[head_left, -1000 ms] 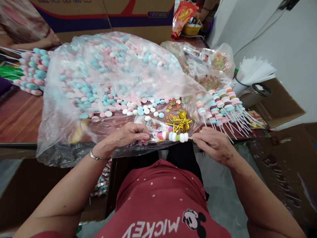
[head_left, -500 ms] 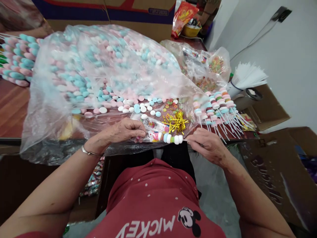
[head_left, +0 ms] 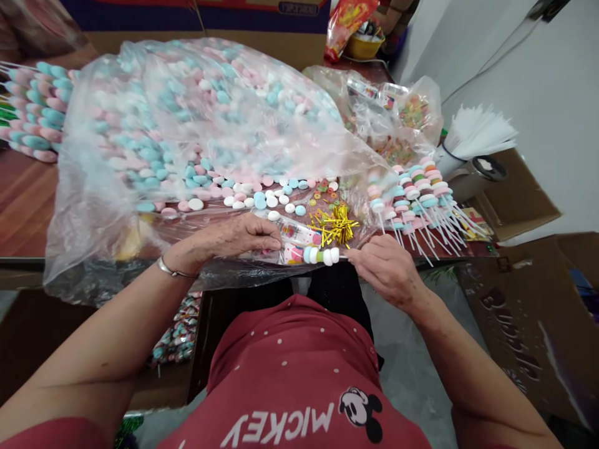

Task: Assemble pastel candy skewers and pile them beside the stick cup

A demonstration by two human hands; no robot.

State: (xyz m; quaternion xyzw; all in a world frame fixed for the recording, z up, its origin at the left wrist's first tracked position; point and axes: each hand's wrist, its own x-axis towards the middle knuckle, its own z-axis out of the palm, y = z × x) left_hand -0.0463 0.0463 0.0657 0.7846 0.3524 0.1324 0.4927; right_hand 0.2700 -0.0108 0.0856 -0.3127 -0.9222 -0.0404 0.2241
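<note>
**White stick point(head_left: 344, 256) in the right hand point(head_left: 381, 268), clear wrapper point(head_left: 293, 254) in the left hand point(head_left: 255, 236)**

Through the head camera I have both hands meeting at the near edge of the table point(head_left: 21, 199). The right thumb and fingers pinch the bare end of the white stick. The left thumb and fingertips are pressed together on the printed clear wrapper.

Between them, nearly level, lies the candy skewer point(head_left: 321, 255), its pale blue, white and green pieces packed side by side. Its left end meets the wrapper; I can't tell how far it goes inside. A bracelet point(head_left: 171, 269) circles the left wrist.

Just beyond the skewer I see a second wrapper point(head_left: 302, 234) and, to its right, a bundle of gold ties point(head_left: 339, 226). Small fruit rings point(head_left: 322, 187) and loose candies point(head_left: 262, 199) lie farther back, in front of a large plastic bag point(head_left: 210, 112) full of pink, blue and white pieces.

On my right rests a heap of threaded skewers point(head_left: 416, 187), with a sheaf of straws point(head_left: 482, 134) standing in a cup point(head_left: 448, 161) behind it. At far left sit more skewers point(head_left: 35, 112), near another person's sleeve point(head_left: 47, 28).
</note>
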